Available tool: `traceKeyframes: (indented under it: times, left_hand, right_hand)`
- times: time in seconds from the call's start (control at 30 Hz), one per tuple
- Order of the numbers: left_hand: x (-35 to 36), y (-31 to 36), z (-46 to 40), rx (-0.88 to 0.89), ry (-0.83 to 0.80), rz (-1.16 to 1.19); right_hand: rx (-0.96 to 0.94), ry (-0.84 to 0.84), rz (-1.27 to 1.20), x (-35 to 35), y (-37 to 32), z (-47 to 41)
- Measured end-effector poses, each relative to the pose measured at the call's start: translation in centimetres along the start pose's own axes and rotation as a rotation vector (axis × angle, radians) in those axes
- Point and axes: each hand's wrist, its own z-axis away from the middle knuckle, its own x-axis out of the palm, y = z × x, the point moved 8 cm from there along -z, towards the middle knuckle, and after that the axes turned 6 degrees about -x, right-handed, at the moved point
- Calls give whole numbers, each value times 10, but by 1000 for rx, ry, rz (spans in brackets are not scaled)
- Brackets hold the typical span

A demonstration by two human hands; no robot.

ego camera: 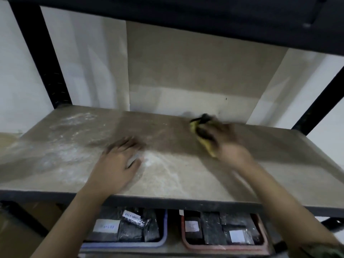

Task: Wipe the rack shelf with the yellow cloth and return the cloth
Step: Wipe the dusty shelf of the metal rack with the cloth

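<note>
The rack shelf (186,174) is a beige board with a black front edge, smeared with white dust on its left and middle. My right hand (226,141) is closed on the yellow cloth (202,138), a bunched yellow rag with dark patches, pressed against the board near the back right. The hand and the cloth are motion-blurred. Fingers spread, my left hand (119,162) rests flat on the shelf near the front centre, holding nothing.
Black uprights (46,62) (320,101) frame the shelf, and a dark upper shelf (186,15) hangs overhead. Below, a blue tray (163,239) and a red tray (184,241) hold dark wrapped packets with white labels. A white wall lies behind.
</note>
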Motion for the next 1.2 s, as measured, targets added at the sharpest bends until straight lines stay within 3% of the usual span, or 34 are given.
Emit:
traceKeyframes:
  times: [0.07,0.13,0.2,0.27,0.37,0.5,0.63,0.73,0.8,0.9,1.0,1.07,1.2]
  left_hand:
    - [2,0,-1,-16,-9,-8]
    - [3,-1,-1,-32,-15,-6]
    - [3,-1,-1,-36,-18,-4]
    - [3,-2,-1,-42,-13,-2]
    - [2,-1,-1,-34,4,3]
    - [0,1,0,-19,15,18]
    - [-2,2,1,-3,42,19]
    - [-2,0,1,-3,54,17]
    - [-2,0,1,-2,45,-2]
    - [-3,0,2,5,46,-11]
    - [-4,2,4,2,40,-42]
    - [-6,4,3,-32,45,-42]
    - [-16,32,-7,-30,121,93]
  right_hand:
    - [217,84,156,-26,85,15]
    - [476,53,143,-29,159,41]
    - [666,3,122,-18,196,58]
    - [723,-10,171,-6,196,49]
    - [597,12,172,10,152,3]
    - [189,-84,128,44,47,-56]
    - [-265,-206,-149,56,-76,-31]
    - [-520,-226,-235,39,-117,8]
    - [-427,-216,-290,19,-92,11]
    - [-92,-59,-205,-10,6,-3]
    - [235,-164,16,1,80,8]
    - [200,-175,32,14,64,21]
    - [-197,-185,-148,20,-41,52]
